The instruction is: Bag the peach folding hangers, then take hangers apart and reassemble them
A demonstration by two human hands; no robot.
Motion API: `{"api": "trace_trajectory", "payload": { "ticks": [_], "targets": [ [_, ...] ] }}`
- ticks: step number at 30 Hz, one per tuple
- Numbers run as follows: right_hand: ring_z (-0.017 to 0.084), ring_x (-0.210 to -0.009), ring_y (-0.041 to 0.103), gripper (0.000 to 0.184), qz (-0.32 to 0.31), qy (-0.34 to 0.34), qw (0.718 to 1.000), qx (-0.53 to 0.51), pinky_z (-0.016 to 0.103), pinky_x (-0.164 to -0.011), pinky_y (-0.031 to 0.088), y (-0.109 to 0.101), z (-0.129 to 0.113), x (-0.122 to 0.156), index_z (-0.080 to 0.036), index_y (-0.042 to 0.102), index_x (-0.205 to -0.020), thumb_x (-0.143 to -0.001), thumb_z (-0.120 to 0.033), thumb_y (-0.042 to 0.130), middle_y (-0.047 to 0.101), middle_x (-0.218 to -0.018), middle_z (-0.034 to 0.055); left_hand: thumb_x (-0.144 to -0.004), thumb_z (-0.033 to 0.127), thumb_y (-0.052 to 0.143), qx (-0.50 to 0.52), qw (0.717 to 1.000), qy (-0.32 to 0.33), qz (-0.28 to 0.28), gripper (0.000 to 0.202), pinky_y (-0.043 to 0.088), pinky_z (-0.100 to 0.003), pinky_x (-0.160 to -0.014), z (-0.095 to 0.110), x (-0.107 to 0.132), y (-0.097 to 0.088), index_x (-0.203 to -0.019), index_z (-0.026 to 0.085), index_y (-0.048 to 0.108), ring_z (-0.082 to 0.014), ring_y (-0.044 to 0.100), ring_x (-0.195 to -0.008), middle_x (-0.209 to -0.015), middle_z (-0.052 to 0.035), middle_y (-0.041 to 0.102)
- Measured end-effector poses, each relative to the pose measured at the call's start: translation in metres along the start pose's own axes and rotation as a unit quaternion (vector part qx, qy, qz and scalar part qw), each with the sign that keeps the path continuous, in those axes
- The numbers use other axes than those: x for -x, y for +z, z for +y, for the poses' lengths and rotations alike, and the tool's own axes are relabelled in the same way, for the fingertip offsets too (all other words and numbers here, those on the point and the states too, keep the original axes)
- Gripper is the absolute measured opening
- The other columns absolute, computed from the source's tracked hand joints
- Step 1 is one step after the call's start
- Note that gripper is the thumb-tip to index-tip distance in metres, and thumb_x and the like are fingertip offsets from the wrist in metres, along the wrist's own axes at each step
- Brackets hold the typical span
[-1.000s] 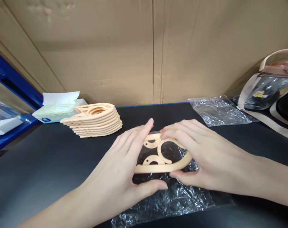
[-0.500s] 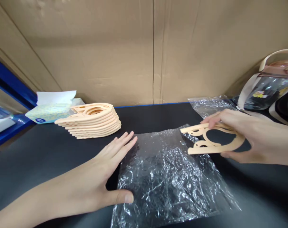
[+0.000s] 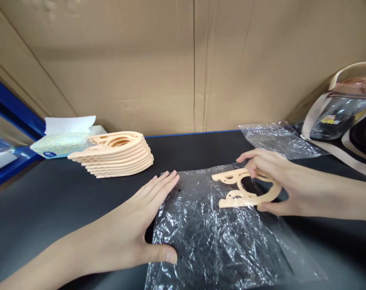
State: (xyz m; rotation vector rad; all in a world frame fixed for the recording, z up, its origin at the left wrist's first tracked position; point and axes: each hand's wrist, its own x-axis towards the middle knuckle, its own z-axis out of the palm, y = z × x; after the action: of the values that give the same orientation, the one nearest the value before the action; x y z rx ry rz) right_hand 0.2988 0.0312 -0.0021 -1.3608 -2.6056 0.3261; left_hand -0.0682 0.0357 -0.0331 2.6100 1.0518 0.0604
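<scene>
A clear, wrinkled plastic bag (image 3: 207, 241) lies flat on the dark tabletop. Along its left edge rests my left hand (image 3: 146, 213), fingers stretched out and thumb apart, holding nothing. Between thumb and fingers, my right hand (image 3: 279, 177) grips a peach-coloured folding clothes hanger (image 3: 238, 201) by its curved end. The hanger is folded, its two arms pointing left over the bag's upper right part; whether it is inside the bag or above it I cannot tell. Left of the bag stands a neat stack of matching hangers (image 3: 125, 161).
Behind the stack is a tissue box (image 3: 65, 141) with a tissue sticking out. Another clear plastic bag (image 3: 282, 139) lies at the back right, near a strapped water bottle (image 3: 336, 112). Cardboard (image 3: 140, 68) walls off the back, and a blue frame (image 3: 13, 108) borders the left.
My right hand has carried the hanger left and slightly down, further over the bag. My left hand has shifted a little to the right, and the bag's lower right corner has spread outward.
</scene>
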Motion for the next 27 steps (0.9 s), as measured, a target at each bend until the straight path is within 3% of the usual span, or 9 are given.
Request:
{"api": "trace_trajectory", "payload": {
  "ticks": [11,15,21,27],
  "targets": [
    [0.029,-0.132,0.044,0.039,-0.019,0.028,0.995,-0.096,0.046,-0.098,0.046,0.015,-0.017,-0.016,-0.027,0.037,-0.091,-0.076,-0.035,0.072,0.045,-0.138,0.0095,-0.078,0.068,0.065,0.006,1.000,0.015,0.013,0.115,0.029,-0.061,-0.114,0.001,0.001,0.003,-0.156,0.031,-0.011,-0.0405,0.009,-0.147,-0.164,-0.0117,0.001],
    [0.030,-0.129,0.048,0.041,0.000,0.025,0.997,-0.080,0.045,-0.096,0.047,0.015,-0.014,-0.015,-0.026,0.038,-0.090,-0.076,-0.041,0.074,0.049,-0.138,0.0091,-0.079,0.067,0.065,0.009,1.000,0.017,0.015,0.114,0.029,-0.058,-0.115,0.005,0.002,-0.003,-0.156,0.030,-0.010,-0.0388,0.010,-0.148,-0.164,-0.0105,-0.001],
    [0.031,-0.108,0.058,0.043,0.022,0.045,0.999,-0.005,0.047,-0.086,0.047,0.005,0.008,-0.005,-0.026,0.044,-0.088,-0.073,-0.052,0.075,0.064,-0.115,0.0066,-0.090,0.060,0.054,-0.035,0.997,-0.061,-0.019,0.092,0.037,-0.057,-0.111,0.007,0.013,-0.022,-0.157,0.033,-0.002,-0.0375,0.019,-0.147,-0.164,-0.0043,0.004],
    [0.028,-0.097,0.061,0.033,0.038,0.048,0.998,-0.018,0.044,-0.082,0.047,0.011,0.012,-0.001,-0.026,0.044,-0.080,-0.076,-0.043,0.073,0.070,-0.102,0.0046,-0.094,0.054,0.049,-0.032,0.996,-0.074,-0.035,0.082,0.032,-0.057,-0.114,-0.002,0.017,-0.019,-0.156,0.039,-0.003,-0.0341,0.017,-0.148,-0.164,0.0027,0.006]
  ]
}}
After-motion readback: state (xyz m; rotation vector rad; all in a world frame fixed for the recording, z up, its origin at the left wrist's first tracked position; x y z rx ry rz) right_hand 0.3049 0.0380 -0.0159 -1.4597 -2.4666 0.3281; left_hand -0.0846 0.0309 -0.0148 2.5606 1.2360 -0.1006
